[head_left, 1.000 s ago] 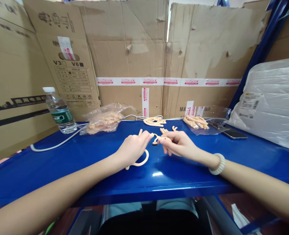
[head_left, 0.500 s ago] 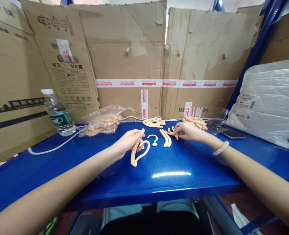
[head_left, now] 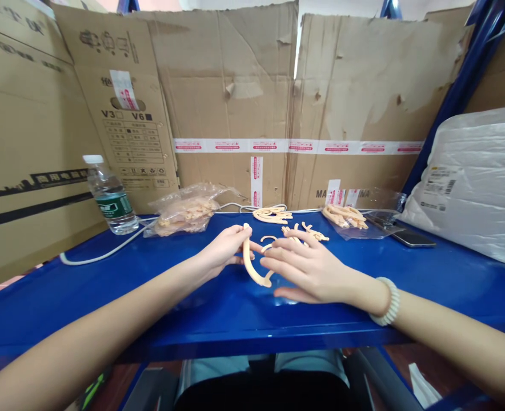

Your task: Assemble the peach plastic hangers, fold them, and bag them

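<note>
Between the thumb and fingers of my left hand [head_left: 229, 246] is a curved beige plastic hanger arm [head_left: 251, 265], tilted with its wide end low and toward the right. Close to that end hovers my right hand [head_left: 308, 268], its fingers stretched out and apart; I see nothing held in it, though its palm side is hidden. Behind the right fingers, a beige hanger hook [head_left: 268, 238] lies partly covered on the table. Several loose hanger pieces [head_left: 319, 234] lie just beyond the right hand, some of them hidden by it.
Farther back on the blue table [head_left: 218, 317] lie a stack of beige arms [head_left: 273, 214], a bag of parts [head_left: 186, 217] and another pile [head_left: 344, 217]. A water bottle [head_left: 113, 202] stands left; a phone [head_left: 413, 238] and white package [head_left: 475, 188] are right. Cardboard [head_left: 231, 103] walls the back.
My right hand has left the loose pieces and come toward the left hand, its fingers now spread. The held hanger arm has turned, its lower end swinging right.
</note>
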`<state>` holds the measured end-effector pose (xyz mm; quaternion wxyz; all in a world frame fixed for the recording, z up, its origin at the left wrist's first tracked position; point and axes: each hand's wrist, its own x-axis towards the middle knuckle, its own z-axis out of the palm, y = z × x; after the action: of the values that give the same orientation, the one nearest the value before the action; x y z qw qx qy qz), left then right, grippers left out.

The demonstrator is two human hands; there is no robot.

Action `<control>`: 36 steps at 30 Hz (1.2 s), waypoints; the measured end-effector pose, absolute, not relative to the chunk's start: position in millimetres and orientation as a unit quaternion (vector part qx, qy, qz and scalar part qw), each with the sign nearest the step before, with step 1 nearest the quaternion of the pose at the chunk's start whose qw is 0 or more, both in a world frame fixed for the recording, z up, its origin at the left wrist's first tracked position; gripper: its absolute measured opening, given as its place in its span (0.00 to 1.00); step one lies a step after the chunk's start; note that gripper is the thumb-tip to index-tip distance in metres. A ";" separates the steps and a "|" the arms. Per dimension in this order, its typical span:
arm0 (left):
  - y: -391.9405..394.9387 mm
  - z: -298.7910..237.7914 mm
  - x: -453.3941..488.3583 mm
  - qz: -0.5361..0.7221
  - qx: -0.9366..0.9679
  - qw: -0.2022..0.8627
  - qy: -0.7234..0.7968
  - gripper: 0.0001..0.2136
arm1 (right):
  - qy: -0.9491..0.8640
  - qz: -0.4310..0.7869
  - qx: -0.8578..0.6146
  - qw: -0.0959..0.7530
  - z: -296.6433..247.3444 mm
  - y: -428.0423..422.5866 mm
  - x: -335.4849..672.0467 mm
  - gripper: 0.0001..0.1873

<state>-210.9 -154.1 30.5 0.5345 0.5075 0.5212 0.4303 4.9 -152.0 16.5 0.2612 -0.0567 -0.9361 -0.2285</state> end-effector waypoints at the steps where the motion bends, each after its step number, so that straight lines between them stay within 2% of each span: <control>1: -155.1 30.3 -210.1 0.431 0.504 0.544 0.513 0.09 | -0.938 -0.238 -0.063 0.245 14.2 -152.0 3.4 0.19; 3: -156.9 30.9 -208.8 0.430 0.504 0.565 0.492 0.08 | -0.940 -0.232 -0.089 0.232 11.6 -145.6 5.0 0.15; 6: -157.8 33.6 -208.3 0.442 0.506 0.570 0.472 0.08 | -0.946 -0.186 -0.116 0.240 12.9 -132.9 13.4 0.15; 9: -155.2 35.1 -210.5 0.461 0.520 0.545 0.468 0.07 | -0.946 -0.145 -0.131 0.259 15.9 -129.0 18.8 0.11; 11: -152.5 33.7 -213.1 0.477 0.545 0.500 0.475 0.05 | -0.944 -0.143 -0.142 0.260 16.6 -131.1 18.3 0.14; 12: -151.6 32.6 -214.4 0.494 0.566 0.452 0.481 0.04 | -0.943 -0.148 -0.149 0.258 16.5 -132.7 17.3 0.15; 13: -151.4 31.4 -215.5 0.516 0.596 0.379 0.485 0.07 | -0.942 -0.153 -0.154 0.255 16.3 -134.3 16.0 0.15; 15: -153.8 30.0 -216.7 0.533 0.680 0.164 0.476 0.15 | -0.940 -0.164 -0.161 0.252 15.4 -136.9 13.5 0.16; 17: -159.8 29.9 -215.6 0.473 0.770 -0.052 0.425 0.16 | -0.937 -0.176 -0.163 0.252 14.0 -138.2 11.9 0.16; 19: -167.2 29.2 -212.0 0.356 0.846 -0.161 0.363 0.11 | -0.933 -0.194 -0.163 0.255 12.3 -138.7 11.2 0.16; 21: -172.7 25.3 -206.8 0.253 0.895 -0.166 0.328 0.07 | -0.927 -0.218 -0.163 0.257 10.2 -139.0 10.8 0.16; 24: -174.8 13.5 -199.6 0.185 0.910 -0.132 0.347 0.08 | -0.918 -0.254 -0.166 0.256 7.0 -139.6 9.7 0.15; 29: -173.5 2.2 -196.6 0.182 0.899 -0.152 0.368 0.08 | -0.914 -0.256 -0.166 0.266 3.8 -140.1 8.5 0.13; 36: -177.1 10.8 -200.0 0.180 0.910 -0.158 0.339 0.07 | -0.931 -0.166 -0.147 0.292 7.3 -142.5 9.1 0.13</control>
<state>-200.0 -177.1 10.8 -0.1579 0.9099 0.3387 0.1800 9.1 -142.5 7.3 0.2915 -0.1468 -0.9305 -0.1661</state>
